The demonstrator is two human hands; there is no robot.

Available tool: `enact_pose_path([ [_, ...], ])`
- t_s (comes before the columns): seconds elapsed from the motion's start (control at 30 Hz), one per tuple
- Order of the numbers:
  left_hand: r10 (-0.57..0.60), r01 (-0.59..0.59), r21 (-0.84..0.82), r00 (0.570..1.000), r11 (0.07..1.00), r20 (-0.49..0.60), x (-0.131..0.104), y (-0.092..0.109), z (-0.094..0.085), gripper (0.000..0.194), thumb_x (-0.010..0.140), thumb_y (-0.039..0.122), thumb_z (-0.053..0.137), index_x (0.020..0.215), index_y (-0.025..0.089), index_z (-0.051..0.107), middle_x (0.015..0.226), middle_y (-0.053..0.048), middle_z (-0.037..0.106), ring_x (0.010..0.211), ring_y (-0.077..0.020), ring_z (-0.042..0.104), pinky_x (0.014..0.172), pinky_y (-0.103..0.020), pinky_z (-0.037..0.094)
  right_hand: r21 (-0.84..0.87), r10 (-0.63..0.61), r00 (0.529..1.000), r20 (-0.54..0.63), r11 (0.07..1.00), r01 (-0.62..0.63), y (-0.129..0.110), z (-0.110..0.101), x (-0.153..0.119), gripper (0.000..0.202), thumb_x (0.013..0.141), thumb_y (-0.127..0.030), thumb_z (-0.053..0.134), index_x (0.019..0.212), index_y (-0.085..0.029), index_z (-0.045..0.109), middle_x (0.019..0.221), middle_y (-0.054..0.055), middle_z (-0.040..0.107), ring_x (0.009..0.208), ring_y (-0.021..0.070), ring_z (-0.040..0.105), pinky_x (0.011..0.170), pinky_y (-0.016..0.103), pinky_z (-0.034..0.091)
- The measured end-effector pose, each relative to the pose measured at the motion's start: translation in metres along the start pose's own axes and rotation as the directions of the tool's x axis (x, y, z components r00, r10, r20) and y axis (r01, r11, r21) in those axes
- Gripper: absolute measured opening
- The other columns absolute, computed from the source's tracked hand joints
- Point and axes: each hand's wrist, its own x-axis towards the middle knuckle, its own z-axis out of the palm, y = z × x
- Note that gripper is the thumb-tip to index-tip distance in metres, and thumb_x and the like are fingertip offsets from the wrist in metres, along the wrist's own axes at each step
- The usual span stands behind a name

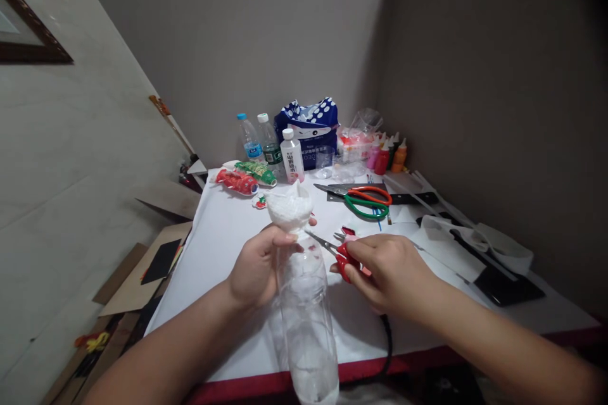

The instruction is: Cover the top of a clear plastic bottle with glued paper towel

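My left hand (260, 266) is wrapped round the neck of a clear plastic bottle (311, 323), which is tilted with its base toward me. A white, rough-textured cup-shaped piece (291, 205) sits at the bottle's top end, just above my fingers. In my right hand (384, 269) is a small pair of scissors with red handles (346, 261). Its blades are parted, and one tip reaches the lower edge of the white piece, near my left thumb. Whether that tip touches it I cannot tell.
Large scissors with orange and green handles (368, 201) lie beyond my right hand. Capped bottles (291, 155), a blue package (308, 133) and paint bottles (399, 155) stand at the back. Red and green crumpled wrappers (237, 181) lie at left; white strips (446, 243) at right.
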Motion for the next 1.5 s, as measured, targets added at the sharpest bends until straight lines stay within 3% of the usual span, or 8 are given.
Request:
enact_pose_path([
  [0.2,0.041,-0.041,0.028,0.999,0.999,0.001,0.000,-0.002,-0.003,0.025,0.061,0.019,0.063,0.082,0.013,0.075,0.085,-0.004,0.074,0.075,-0.0192,0.067,0.072,-0.027,0.051,-0.033,0.037,0.999,0.025,0.999,-0.036,-0.003,-0.006,0.001,0.019,0.083,-0.029,0.050,0.074,-0.017,0.062,0.063,0.003,0.064,0.060,0.0178,0.058,0.056,0.029,0.026],
  [0.43,0.023,-0.024,0.038,0.999,0.999,0.032,-0.001,-0.002,-0.003,0.027,0.061,0.021,0.063,0.084,0.014,0.075,0.084,-0.004,0.073,0.075,-0.0208,0.066,0.068,-0.027,0.050,-0.051,0.020,0.998,0.060,0.999,-0.017,-0.006,-0.011,0.002,0.022,0.084,-0.029,0.048,0.073,-0.017,0.063,0.065,0.004,0.065,0.061,0.0183,0.060,0.057,0.030,0.027],
  [0.93,-0.015,0.005,0.122,0.997,0.993,0.080,0.001,0.001,-0.007,0.033,0.066,0.022,0.062,0.094,0.010,0.074,0.090,-0.008,0.071,0.074,-0.0179,0.060,0.072,-0.028,0.047,-0.160,-0.122,0.971,-0.205,0.983,0.090,0.007,0.006,-0.004,0.025,0.087,-0.023,0.048,0.065,-0.018,0.059,0.058,0.002,0.061,0.054,0.0152,0.053,0.056,0.029,0.029],
  [1.1,0.012,-0.027,0.163,0.996,0.986,0.087,0.000,0.002,-0.006,0.030,0.069,0.026,0.066,0.094,0.012,0.075,0.091,-0.008,0.072,0.075,-0.0176,0.059,0.072,-0.027,0.045,-0.269,-0.270,0.921,-0.281,0.943,0.195,0.019,-0.017,0.001,0.023,0.087,-0.027,0.051,0.067,-0.018,0.059,0.060,0.003,0.059,0.053,0.0159,0.049,0.056,0.030,0.030],
  [1.3,-0.047,0.009,0.148,0.966,0.989,0.255,0.001,0.003,-0.006,0.033,0.075,0.036,0.070,0.098,0.014,0.076,0.088,-0.008,0.073,0.080,-0.0198,0.062,0.076,-0.029,0.045,-0.469,-0.427,0.892,-0.149,0.825,0.317,0.040,-0.059,0.025,0.023,0.089,-0.032,0.053,0.072,-0.018,0.059,0.065,0.003,0.061,0.062,0.0171,0.054,0.062,0.032,0.034],
  [1.5,-0.027,-0.035,0.240,0.967,0.970,0.253,0.003,0.003,-0.011,0.036,0.076,0.041,0.070,0.097,0.012,0.075,0.094,-0.011,0.069,0.085,-0.0217,0.059,0.077,-0.030,0.043,-0.589,-0.477,0.878,-0.049,0.723,0.360,0.043,-0.081,0.043,0.027,0.091,-0.038,0.050,0.071,-0.020,0.058,0.064,0.003,0.061,0.061,0.0172,0.053,0.064,0.033,0.036],
])
